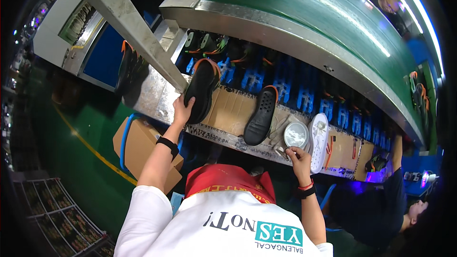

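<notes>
My left hand (182, 110) grips a black shoe sole (202, 93) with an orange edge, thumb across its lower side, tilted over the left part of the bench. Another black sole (262, 116), with a pattern of small holes at its far end, lies on the cardboard-covered bench to the right. Farther right stands a round bowl (296, 134) with pale contents. My right hand (300, 163) is at the bowl's near edge, thumb and fingers pinched together; what is between them is too small to make out. A white sole (318, 143) lies just right of the bowl.
Behind the bench runs a rack of blue holders (281, 88) with shoe parts, beneath a green conveyor belt (304, 9). A metal post (128, 24) slants across the left. Cardboard boxes (138, 145) stand on the floor. A person in dark clothing (376, 204) works at right.
</notes>
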Motion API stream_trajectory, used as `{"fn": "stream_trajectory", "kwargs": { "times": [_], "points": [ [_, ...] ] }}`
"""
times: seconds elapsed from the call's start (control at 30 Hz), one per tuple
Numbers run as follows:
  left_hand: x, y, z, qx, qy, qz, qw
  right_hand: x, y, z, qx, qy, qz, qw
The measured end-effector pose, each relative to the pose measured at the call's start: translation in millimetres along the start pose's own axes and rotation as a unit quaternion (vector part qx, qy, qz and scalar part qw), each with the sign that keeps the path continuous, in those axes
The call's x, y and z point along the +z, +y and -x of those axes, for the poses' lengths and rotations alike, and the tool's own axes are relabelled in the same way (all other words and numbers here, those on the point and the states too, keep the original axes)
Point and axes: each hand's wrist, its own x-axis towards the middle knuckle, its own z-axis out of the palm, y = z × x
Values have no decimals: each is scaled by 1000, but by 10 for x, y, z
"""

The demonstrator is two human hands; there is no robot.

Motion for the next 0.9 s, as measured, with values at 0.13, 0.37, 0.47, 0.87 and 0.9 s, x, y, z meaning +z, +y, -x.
{"fn": "stream_trajectory", "kwargs": {
  "times": [0.13, 0.37, 0.47, 0.87, 0.9],
  "points": [
    [11, -188, 49, -132, -37, 64, 988, 2, -88, -6, -17, -9, 2, 1000],
    [192, -68, 156, -125, 31, -56, 990, -3, -86, 25, -17, -20, 21, 999],
    [156, -64, 147, -154, -9, -139, 978, 60, -135, -25, -35, -41, 12, 998],
    [-341, -836, 251, -196, 219, 59, 954, 434, -407, -286, -21, -56, -37, 998],
    [-506, -985, 184, -187, 275, 86, 939, 465, -432, -302, -23, -58, -35, 997]
  ]
}}
